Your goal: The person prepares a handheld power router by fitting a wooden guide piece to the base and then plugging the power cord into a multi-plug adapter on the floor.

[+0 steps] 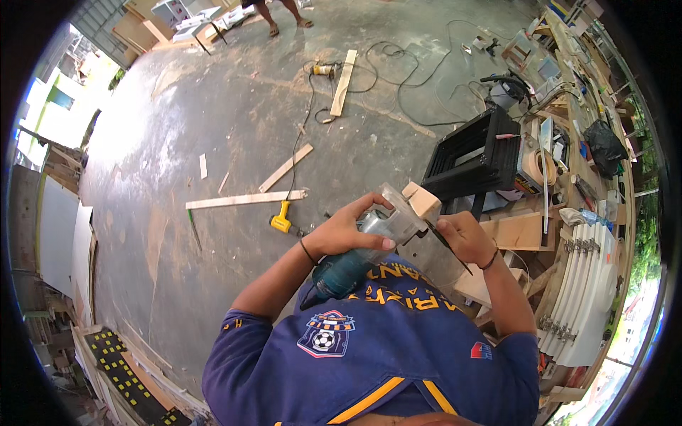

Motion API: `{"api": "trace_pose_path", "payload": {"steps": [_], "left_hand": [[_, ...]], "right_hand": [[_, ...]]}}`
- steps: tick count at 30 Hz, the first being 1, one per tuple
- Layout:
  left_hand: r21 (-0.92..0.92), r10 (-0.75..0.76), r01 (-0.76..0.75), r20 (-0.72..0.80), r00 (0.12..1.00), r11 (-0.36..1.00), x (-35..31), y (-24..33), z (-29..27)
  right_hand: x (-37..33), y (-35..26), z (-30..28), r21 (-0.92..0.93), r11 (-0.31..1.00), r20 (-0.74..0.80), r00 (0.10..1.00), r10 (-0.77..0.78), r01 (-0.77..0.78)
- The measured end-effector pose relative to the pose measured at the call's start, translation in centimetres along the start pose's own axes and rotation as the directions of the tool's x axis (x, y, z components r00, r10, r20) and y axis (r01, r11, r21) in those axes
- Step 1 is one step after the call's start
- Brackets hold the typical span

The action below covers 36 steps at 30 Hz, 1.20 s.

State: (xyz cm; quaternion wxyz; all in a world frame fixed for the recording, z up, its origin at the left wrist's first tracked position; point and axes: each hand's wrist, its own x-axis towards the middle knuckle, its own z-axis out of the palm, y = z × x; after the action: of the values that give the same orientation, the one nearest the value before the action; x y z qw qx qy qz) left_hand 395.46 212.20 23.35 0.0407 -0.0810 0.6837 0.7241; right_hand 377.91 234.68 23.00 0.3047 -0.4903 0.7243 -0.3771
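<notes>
My left hand point(339, 233) is closed around the silver neck of a teal trim router point(335, 275), held close against my shirt. The router's clear plastic base point(399, 215) points up and to the right. A small pale wooden block point(423, 201) sits against that base; how it is joined to it does not show. Just to the right, my right hand point(465, 240) is closed on a thin dark flat tool point(458, 262), perhaps a wrench. One end of this tool reaches the router's base, and the other slants down below my fingers.
A yellow drill point(283, 219) lies on the concrete floor beside wooden strips point(245, 199). Farther off are another power tool point(324, 70), a board point(344, 83) and looping cables point(401, 57). At right stand a black frame point(462, 157) and a cluttered workbench point(561, 184). Another person's legs point(273, 15) show far ahead.
</notes>
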Motion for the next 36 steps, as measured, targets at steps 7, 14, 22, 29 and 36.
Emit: {"api": "trace_pose_path", "payload": {"steps": [7,14,22,29,36], "left_hand": [[-0.079,-0.001,0.012,0.132,0.991,0.997,-2.6,-0.3,-3.2],[-0.227,0.03,0.037,0.283,0.959,0.973,-3.1,-1.8,-7.1],[-0.298,0.053,0.064,0.371,0.927,0.952,-3.8,-3.5,-9.9],[-0.082,0.014,0.007,0.245,0.969,0.997,-4.2,-3.5,-11.4],[-0.293,-0.007,0.125,0.374,0.927,0.948,-4.1,-3.1,-12.6]], "right_hand": [[0.4,-1.9,3.1,-0.162,0.97,-0.043,0.981,-0.191,0.181],[2.2,-7.4,4.4,-0.33,0.912,0.009,0.966,-0.257,0.245],[3.6,-9.9,6.6,-0.332,0.907,0.036,0.964,-0.264,0.261],[3.9,-9.4,8.3,-0.283,0.943,-0.115,0.982,0.15,-0.177],[3.7,-9.6,9.0,-0.248,0.968,-0.029,0.998,-0.049,0.04]]}}
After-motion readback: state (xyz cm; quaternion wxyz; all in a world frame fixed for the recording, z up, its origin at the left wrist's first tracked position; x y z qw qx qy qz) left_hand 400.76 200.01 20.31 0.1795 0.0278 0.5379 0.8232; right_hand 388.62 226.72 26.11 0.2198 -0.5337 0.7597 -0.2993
